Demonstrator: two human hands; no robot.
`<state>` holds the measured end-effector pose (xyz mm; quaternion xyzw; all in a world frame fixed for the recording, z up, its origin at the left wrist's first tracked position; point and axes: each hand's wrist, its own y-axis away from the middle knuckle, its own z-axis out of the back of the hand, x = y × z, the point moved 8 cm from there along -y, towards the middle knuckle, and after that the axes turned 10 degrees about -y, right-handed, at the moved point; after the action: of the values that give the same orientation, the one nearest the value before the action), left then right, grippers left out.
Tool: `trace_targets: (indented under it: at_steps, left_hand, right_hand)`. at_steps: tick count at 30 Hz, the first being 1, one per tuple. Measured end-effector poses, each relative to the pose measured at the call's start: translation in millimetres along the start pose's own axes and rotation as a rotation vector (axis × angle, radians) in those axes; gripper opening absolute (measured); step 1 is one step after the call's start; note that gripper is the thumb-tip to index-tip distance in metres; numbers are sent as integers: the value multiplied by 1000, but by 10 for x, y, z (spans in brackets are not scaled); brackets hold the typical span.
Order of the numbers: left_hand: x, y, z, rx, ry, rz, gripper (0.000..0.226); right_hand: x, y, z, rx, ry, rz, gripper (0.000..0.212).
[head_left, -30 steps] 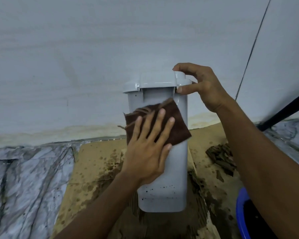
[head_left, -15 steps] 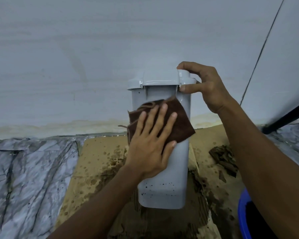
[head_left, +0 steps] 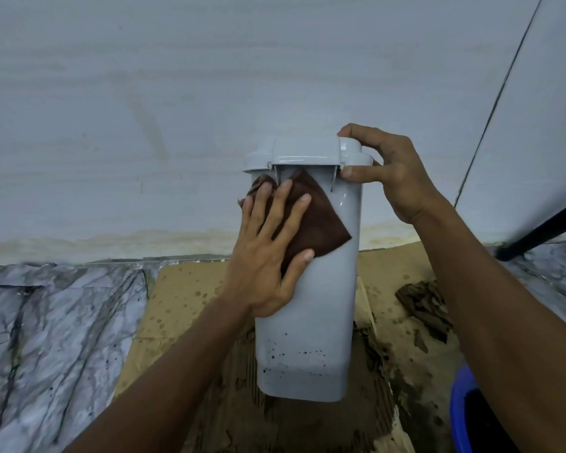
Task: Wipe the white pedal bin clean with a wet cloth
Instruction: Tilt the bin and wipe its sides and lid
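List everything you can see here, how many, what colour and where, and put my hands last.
bin: one, white, standing on the cardboard, dark specks near its base
cloth: one, brown, flat on the bin's upper front
cardboard: one sheet, tan, wet-stained, under the bin
scraps: one pile, brown, on the cardboard right of the bin
tub: one, blue, bottom right corner, partly out of frame
bar: one, black, slanting at the right edge
floor: marbled grey, left and far right
wall: white, behind the bin
left hand: presses the cloth to the bin, fingers straight
right hand: grips the bin's top edge
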<state>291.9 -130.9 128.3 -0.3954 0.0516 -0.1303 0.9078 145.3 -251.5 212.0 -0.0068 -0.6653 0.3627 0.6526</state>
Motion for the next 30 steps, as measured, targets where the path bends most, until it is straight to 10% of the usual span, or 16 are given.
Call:
trace_targets:
  at_steps: [30]
  left_hand:
    - [-105, 225, -132, 52, -124, 35, 69]
  right_hand:
    - [-48, 34, 7, -32, -35, 7, 43]
